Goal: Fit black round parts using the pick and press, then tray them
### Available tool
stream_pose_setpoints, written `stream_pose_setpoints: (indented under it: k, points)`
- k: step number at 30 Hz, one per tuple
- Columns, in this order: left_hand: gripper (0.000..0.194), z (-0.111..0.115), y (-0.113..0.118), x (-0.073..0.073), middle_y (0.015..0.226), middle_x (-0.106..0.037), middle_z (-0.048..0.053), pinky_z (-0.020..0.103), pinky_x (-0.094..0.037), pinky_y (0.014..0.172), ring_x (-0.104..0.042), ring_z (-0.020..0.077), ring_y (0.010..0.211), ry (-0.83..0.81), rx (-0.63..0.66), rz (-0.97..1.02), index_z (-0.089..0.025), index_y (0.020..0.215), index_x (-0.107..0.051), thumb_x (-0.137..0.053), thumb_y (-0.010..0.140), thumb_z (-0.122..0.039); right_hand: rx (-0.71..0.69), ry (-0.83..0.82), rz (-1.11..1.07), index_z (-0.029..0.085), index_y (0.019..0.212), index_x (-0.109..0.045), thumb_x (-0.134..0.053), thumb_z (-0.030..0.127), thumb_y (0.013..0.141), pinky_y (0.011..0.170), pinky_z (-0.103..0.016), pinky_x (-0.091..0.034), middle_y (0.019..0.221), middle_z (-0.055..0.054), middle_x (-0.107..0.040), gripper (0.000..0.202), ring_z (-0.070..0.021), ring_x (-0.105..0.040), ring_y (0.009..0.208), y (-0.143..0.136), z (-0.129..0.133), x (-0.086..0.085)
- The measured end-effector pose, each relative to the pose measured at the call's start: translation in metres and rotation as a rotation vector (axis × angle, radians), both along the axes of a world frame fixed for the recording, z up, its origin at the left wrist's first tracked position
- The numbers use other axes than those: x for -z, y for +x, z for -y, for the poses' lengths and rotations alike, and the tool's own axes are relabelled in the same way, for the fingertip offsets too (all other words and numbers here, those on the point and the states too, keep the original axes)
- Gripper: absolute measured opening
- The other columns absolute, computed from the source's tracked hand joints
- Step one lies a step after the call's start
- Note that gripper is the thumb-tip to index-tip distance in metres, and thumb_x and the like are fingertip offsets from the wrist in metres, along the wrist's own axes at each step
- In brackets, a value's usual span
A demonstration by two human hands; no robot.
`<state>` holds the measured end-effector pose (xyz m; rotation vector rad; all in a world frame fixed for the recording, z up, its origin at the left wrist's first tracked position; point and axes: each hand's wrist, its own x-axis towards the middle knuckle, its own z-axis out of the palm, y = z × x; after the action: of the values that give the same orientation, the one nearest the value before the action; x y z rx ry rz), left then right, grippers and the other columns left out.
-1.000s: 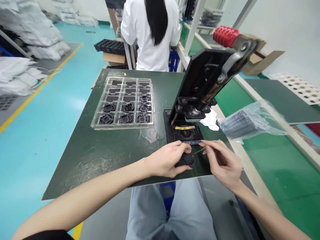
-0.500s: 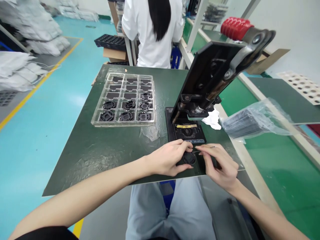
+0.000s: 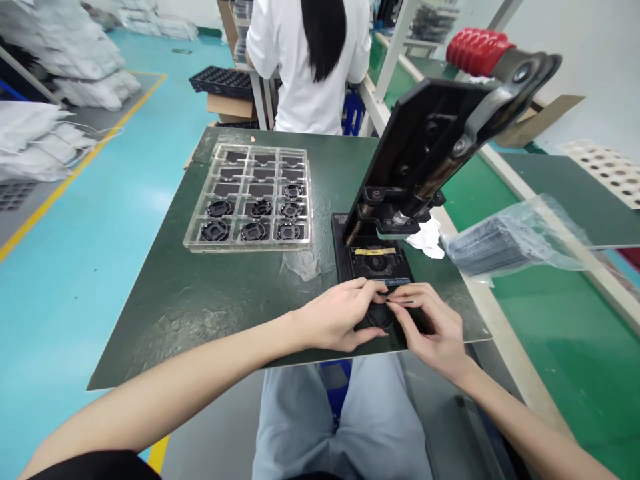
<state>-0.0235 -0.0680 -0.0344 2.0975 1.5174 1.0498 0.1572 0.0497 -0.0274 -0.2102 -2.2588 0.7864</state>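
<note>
At the table's near edge lies a round black part (image 3: 380, 316). My left hand (image 3: 345, 313) curls around its left side, thumb at the bottom and fingertips at the top, holding it against the table. My right hand (image 3: 434, 327) pinches a thin, dark, stick-like piece (image 3: 404, 303) whose kind I cannot make out, its tip at the part's upper right rim. Just beyond both hands stands a black hand press (image 3: 415, 160) with a red-wrapped handle (image 3: 480, 52). On its base (image 3: 345, 260) is a fixture (image 3: 376, 265) with a yellow strip.
Left of the press, a clear compartment tray (image 3: 245, 245) holds several round black parts and dark flat pieces. A plastic bag (image 3: 510, 240) of dark strips and a crumpled white tissue (image 3: 427, 239) are at the right. A person in a white shirt (image 3: 310, 100) is beyond the table.
My right hand has moved slightly left and closer to the round part, bringing the thin piece to its upper rim. My left hand keeps its hold.
</note>
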Motion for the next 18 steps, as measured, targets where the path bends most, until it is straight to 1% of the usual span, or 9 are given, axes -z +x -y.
stream_pose_setpoints:
  k: [4, 9, 13, 14, 16, 18]
  points:
    - [0.060, 0.000, 0.000, 0.001, 0.123, -0.068, 0.018, 0.045, -0.056, 0.102, -0.065, 0.0326, 0.122, -0.014, -0.008, 0.010, -0.014, 0.130, -0.039, -0.079, 0.089, -0.033, 0.025, -0.089, 0.045, 0.018, 0.089, -0.059, -0.061, 0.009, 0.098, 0.071, -0.031, -0.051, 0.088, -0.006, -0.063, 0.012, -0.0186, -0.062, 0.083, 0.001, -0.002, 0.004]
    - [0.059, 0.001, 0.001, 0.000, 0.123, -0.068, 0.019, 0.046, -0.056, 0.102, -0.064, 0.0331, 0.124, -0.009, -0.010, 0.038, -0.014, 0.128, -0.038, -0.079, 0.088, -0.031, 0.010, -0.127, 0.072, 0.018, 0.085, -0.056, -0.058, 0.011, 0.099, 0.065, -0.027, -0.047, 0.083, -0.004, -0.057, 0.016, -0.0157, -0.058, 0.076, -0.001, -0.002, 0.006]
    - [0.058, 0.001, 0.003, -0.001, 0.122, -0.067, 0.019, 0.044, -0.058, 0.098, -0.068, 0.0321, 0.118, -0.033, -0.024, 0.039, -0.015, 0.126, -0.039, -0.080, 0.086, -0.029, 0.010, -0.208, 0.078, 0.017, 0.082, -0.056, -0.061, 0.016, 0.100, 0.061, -0.025, -0.045, 0.081, -0.004, -0.057, 0.019, -0.0140, -0.056, 0.071, -0.003, -0.002, 0.005]
    - [0.058, 0.001, 0.003, -0.001, 0.120, -0.068, 0.019, 0.043, -0.058, 0.097, -0.069, 0.0318, 0.116, -0.035, -0.028, 0.038, -0.015, 0.125, -0.040, -0.080, 0.086, -0.028, 0.029, -0.251, 0.054, 0.018, 0.082, -0.057, -0.062, 0.019, 0.101, 0.059, -0.024, -0.045, 0.080, -0.003, -0.057, 0.019, -0.0134, -0.056, 0.069, -0.002, -0.002, 0.005]
    - [0.058, 0.000, 0.003, -0.001, 0.117, -0.069, 0.019, 0.043, -0.059, 0.096, -0.071, 0.0310, 0.112, -0.030, -0.031, 0.035, -0.014, 0.124, -0.040, -0.081, 0.086, -0.028, 0.117, -0.359, -0.044, 0.018, 0.083, -0.057, -0.064, 0.025, 0.102, 0.060, -0.023, -0.046, 0.079, -0.003, -0.059, 0.021, -0.0125, -0.057, 0.067, -0.001, -0.006, 0.006]
    - [0.059, 0.000, 0.002, 0.000, 0.116, -0.070, 0.018, 0.042, -0.059, 0.095, -0.071, 0.0298, 0.110, -0.020, -0.029, 0.026, -0.014, 0.125, -0.041, -0.082, 0.086, -0.030, 0.226, -0.480, -0.158, 0.018, 0.085, -0.057, -0.065, 0.033, 0.103, 0.065, -0.023, -0.049, 0.080, -0.003, -0.062, 0.025, -0.0127, -0.060, 0.070, 0.001, -0.012, 0.010]
